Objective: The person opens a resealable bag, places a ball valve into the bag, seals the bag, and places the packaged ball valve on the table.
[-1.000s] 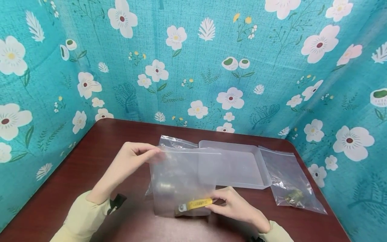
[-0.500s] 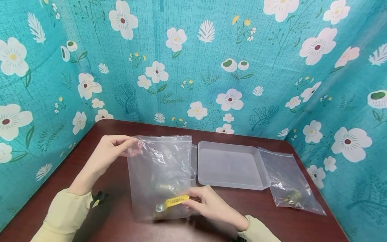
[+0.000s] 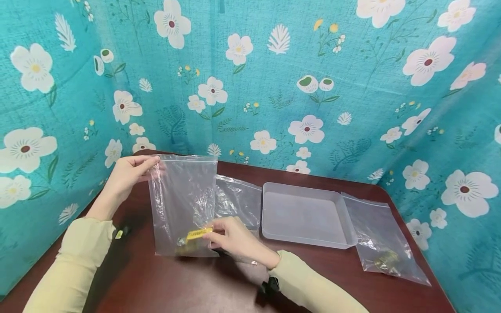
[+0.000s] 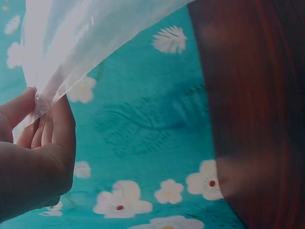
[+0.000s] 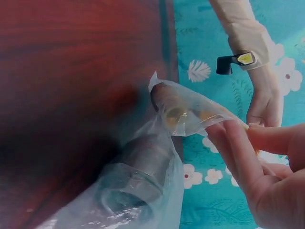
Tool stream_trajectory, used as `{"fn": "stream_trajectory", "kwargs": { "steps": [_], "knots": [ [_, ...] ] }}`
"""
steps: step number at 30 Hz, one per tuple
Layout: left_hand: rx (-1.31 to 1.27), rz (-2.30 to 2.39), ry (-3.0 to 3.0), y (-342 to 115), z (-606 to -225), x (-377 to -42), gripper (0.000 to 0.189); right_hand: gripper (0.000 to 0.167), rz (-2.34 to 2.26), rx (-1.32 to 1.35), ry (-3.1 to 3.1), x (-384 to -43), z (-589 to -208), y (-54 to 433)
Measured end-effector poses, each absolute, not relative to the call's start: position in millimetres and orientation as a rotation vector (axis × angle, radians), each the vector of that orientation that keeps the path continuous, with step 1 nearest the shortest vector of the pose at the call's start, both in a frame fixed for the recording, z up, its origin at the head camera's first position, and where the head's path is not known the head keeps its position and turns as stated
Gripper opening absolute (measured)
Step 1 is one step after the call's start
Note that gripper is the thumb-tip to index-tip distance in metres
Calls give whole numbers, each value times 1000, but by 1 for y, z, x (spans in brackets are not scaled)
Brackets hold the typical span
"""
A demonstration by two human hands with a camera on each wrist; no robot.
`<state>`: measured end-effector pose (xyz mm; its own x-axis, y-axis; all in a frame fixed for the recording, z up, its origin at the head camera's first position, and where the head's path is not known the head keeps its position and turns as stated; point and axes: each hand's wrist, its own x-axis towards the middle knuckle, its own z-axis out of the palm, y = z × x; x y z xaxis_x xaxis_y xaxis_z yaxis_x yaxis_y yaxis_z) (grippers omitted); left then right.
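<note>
My left hand (image 3: 127,174) pinches the top left corner of a clear zip bag (image 3: 180,187), which hangs upright above the table. Inside it, near the bottom, is a ball valve (image 3: 197,233) with a yellow lever; its brass body is blurred in the head view. My right hand (image 3: 235,239) pinches the lever end through the plastic. In the right wrist view the valve's round brass end (image 5: 175,114) shows through the film. Behind my right hand lies a second clear bag (image 3: 237,200); a grey metal pipe fitting (image 5: 131,183) inside it shows in the right wrist view.
A shallow translucent tray (image 3: 309,242) lies to the right of the second bag. Right of it, a third zip bag (image 3: 365,213) contains a brass-coloured fitting (image 3: 386,261). A floral curtain (image 3: 254,108) rises behind the dark wooden table (image 3: 164,291).
Both hands have carried the bag with the valve to the left and farther back. The second bag, mostly covered before, now shows beside the tray. The tray and third bag have stayed put.
</note>
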<state>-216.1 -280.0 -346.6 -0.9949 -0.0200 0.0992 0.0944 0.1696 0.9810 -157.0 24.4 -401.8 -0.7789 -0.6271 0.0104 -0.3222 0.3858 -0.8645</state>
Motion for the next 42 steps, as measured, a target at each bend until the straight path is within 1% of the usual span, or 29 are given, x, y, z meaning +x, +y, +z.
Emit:
{"fn": "stream_trajectory", "kwargs": {
  "steps": [4, 6, 12, 16, 18, 26, 29, 30, 33, 34, 35, 36, 37, 40, 42],
  "knots": [
    [-11, -2058, -2291, -289, -351, -233, 10, 10, -1366, -784, 2300, -174, -402, 10],
    [8, -2103, -2262, -293, -353, -240, 12, 11, -1372, -740, 2278, -181, -403, 2],
    [72, -2069, -2341, -306, -351, -255, 14, 16, -1448, -555, 2076, -197, -407, -21],
    [106, -2068, -2415, -308, -351, -266, 13, 20, -1477, -426, 1924, -207, -409, -29],
    [113, -2081, -2442, -307, -353, -272, 13, 21, -1440, -406, 1925, -212, -408, -32],
    [170, -2024, -2594, -310, -367, -298, 25, 9, -1195, -487, 2164, -225, -403, -45],
    [202, -2008, -2662, -313, -374, -308, 21, 7, -1175, -439, 2190, -231, -403, -49],
    [203, -2015, -2682, -314, -376, -311, 26, 6, -1169, -420, 2200, -233, -403, -50],
    [202, -2008, -2752, -314, -381, -319, 52, 9, -1160, -348, 2217, -239, -405, -50],
    [194, -2003, -2779, -314, -382, -322, 58, 10, -1147, -328, 2227, -241, -406, -50],
    [191, -1996, -2805, -313, -383, -324, 59, 12, -1135, -315, 2231, -243, -407, -50],
    [181, -1990, -2830, -312, -384, -326, 58, 14, -1126, -300, 2238, -244, -408, -49],
    [198, -1968, -2847, -312, -386, -328, 53, 16, -1126, -285, 2238, -246, -410, -49],
    [233, -1939, -2899, -309, -391, -333, 38, 15, -1112, -258, 2230, -247, -416, -48],
    [292, -1923, -2916, -308, -396, -337, 32, 13, -1114, -246, 2219, -248, -419, -49]
  ]
}}
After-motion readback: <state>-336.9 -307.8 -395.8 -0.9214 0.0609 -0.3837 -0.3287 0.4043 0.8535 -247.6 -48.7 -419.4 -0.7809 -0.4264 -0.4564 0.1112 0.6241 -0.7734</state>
